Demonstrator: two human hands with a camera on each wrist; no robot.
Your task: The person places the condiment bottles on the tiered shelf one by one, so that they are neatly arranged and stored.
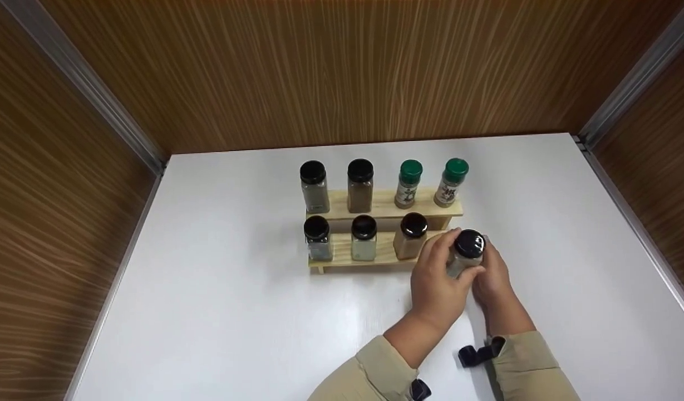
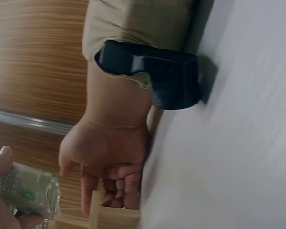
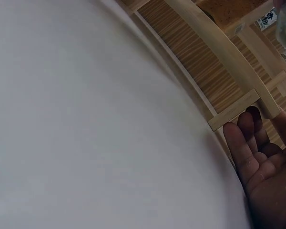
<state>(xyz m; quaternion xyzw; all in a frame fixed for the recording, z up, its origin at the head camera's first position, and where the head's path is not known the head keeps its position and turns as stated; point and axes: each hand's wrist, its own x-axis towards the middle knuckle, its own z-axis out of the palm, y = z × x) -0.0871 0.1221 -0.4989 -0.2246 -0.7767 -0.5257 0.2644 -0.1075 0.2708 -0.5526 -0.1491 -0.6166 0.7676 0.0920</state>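
Observation:
My left hand (image 1: 439, 284) grips a square glass spice jar (image 1: 468, 245) with a black lid, upright at the right end of the lower tier of a wooden rack (image 1: 383, 205). In the left wrist view, the jar (image 2: 31, 191) shows a label with a green mark. Low beside the same rack end is my right hand (image 1: 495, 281), partly behind the jar in the head view. Seen from the right wrist, the fingers of that hand (image 3: 271, 176) are loosely bent, fingertips right at the rack's end piece (image 3: 236, 109).
On the upper tier stand two black-lidded jars (image 1: 360, 186) and two green-capped shakers (image 1: 409, 184). The lower tier bears three more black-lidded jars (image 1: 364, 239). Wood-grain panels (image 1: 342, 72) enclose the white table (image 1: 219, 289) at the back and sides.

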